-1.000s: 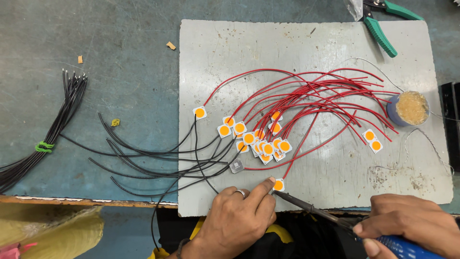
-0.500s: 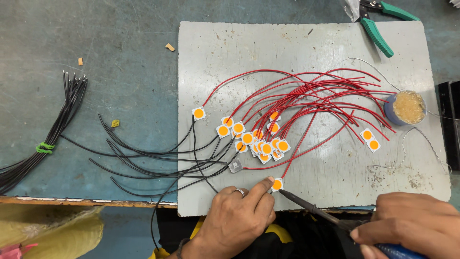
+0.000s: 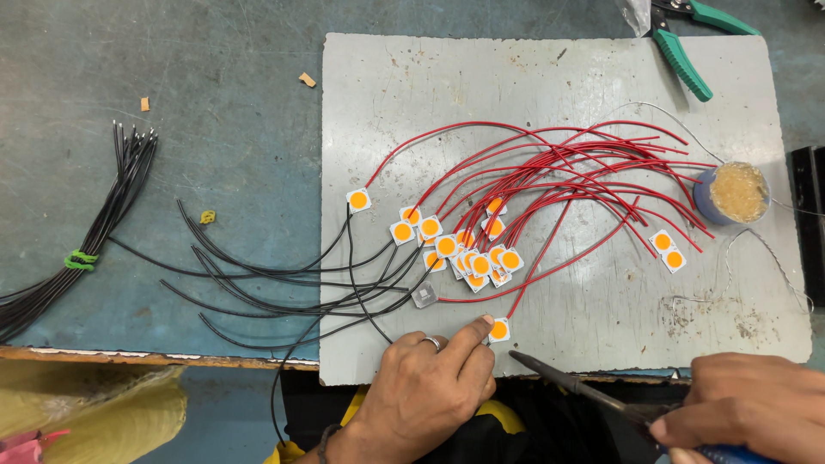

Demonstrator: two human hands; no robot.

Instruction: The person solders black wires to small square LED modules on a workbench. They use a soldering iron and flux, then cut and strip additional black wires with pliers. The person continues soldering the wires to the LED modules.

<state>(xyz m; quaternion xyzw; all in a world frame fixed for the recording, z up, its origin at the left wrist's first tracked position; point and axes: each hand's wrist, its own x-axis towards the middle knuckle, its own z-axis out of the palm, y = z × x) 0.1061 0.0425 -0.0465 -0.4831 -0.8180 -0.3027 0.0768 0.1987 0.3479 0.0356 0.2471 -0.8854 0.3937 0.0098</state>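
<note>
The left hand (image 3: pixel 425 391) presses its forefinger against the near edge of a small square LED chip (image 3: pixel 499 329) with an orange centre, pinning it flat on the grey work board (image 3: pixel 601 301) near the board's front edge; that grip is loose, fingers curled, grasping nothing. A red wire (image 3: pixel 550 232) runs up from this chip toward the other red leads fanned across the board. The right hand (image 3: pixel 748 404) is clenched around the blue handle of a soldering iron (image 3: pixel 584 387), whose dark tip points at the chip from the right and stands just short of it.

To do this joint well, the finger should stay on the chip's far corner, away from the pad, so the chip cannot slide. The tip wants to meet wire and pad together, briefly. The flux pot (image 3: pixel 735 193) sits well apart at the right; green-handled cutters (image 3: pixel 683 51) lie at the top, and a bundle of black wires (image 3: pixel 94 232) rests on the worktop (image 3: pixel 172 86).
</note>
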